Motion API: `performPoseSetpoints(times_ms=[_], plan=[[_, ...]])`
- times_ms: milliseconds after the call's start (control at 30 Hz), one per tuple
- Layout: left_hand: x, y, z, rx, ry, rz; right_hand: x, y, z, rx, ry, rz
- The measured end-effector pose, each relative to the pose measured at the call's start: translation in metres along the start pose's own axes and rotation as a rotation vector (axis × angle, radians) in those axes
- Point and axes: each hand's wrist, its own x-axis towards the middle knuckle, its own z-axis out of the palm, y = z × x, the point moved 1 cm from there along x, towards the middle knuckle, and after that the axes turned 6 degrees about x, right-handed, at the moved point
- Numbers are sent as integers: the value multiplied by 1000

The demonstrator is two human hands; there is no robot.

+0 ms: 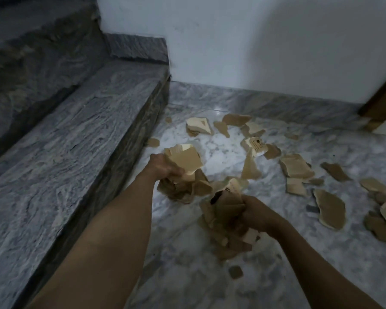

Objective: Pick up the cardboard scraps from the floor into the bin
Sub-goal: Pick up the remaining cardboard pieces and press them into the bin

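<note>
Torn brown cardboard scraps [295, 167] lie scattered flat across the pale marble floor [187, 275], thickest toward the right (one piece [255, 146] shows printed marks). More scraps are bunched in two crumpled handfuls [185, 161] above the floor, near the stone step.

Two hands are showing, the left hand [163, 167] and right hand [255, 214], each gripping a bunch of cardboard scraps [295, 167], with well over twenty pieces lying around; two stone steps [80, 121] are rising alongside
</note>
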Motion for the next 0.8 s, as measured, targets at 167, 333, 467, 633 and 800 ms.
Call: performPoseSetpoints(times_ms=[167, 333, 467, 633, 800], plan=[[28, -6, 12, 538, -113, 56, 29, -19, -30, 190, 69, 89], [23, -27, 15, 356, -110, 89, 81, -46, -12, 178, 19, 168], [10, -59, 15, -241, -79, 54, 128, -50, 21, -43, -49, 247], [-13, -77, 7, -524, -4, -47, 143, -43, 53, -306, 106, 244], [-28, -91, 5, -680, 95, -92, 126, -50, 32, -92, 67, 105]])
